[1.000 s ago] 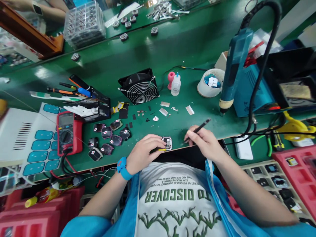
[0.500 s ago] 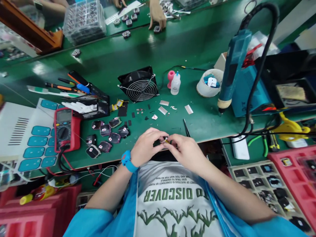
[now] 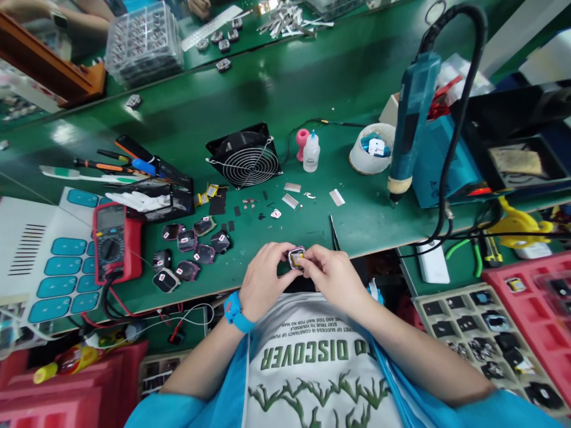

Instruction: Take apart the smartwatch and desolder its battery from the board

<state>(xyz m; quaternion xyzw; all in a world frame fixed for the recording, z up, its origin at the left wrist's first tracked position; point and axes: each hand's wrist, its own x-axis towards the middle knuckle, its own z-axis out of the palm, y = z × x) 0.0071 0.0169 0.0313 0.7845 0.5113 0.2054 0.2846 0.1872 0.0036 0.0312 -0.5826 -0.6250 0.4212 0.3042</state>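
Between my hands, over the table's front edge, is a small smartwatch case (image 3: 295, 257) with a purplish rim and yellow showing inside. My left hand (image 3: 266, 274) grips its left side between thumb and fingers. The fingers of my right hand (image 3: 329, 271) are closed at its right side, pressing on the yellow part; their tips partly hide it. Black tweezers (image 3: 334, 232) lie on the table just beyond my right hand. Several similar watch cases (image 3: 187, 240), some with small white labels, lie to the left of my hands.
A metal-grilled fan (image 3: 250, 164), a clear bottle (image 3: 311, 153) and a white tub (image 3: 371, 149) stand farther back. An electric screwdriver (image 3: 407, 125) hangs at right. A red multimeter (image 3: 115, 242) and a black tool holder (image 3: 178, 199) are at left. A compartment tray (image 3: 419, 304) sits lower right.
My hands have tilted the watch case so its yellow inside now faces up. The co-worker's hand at the top has gone from the table edge. The view has shifted slightly.
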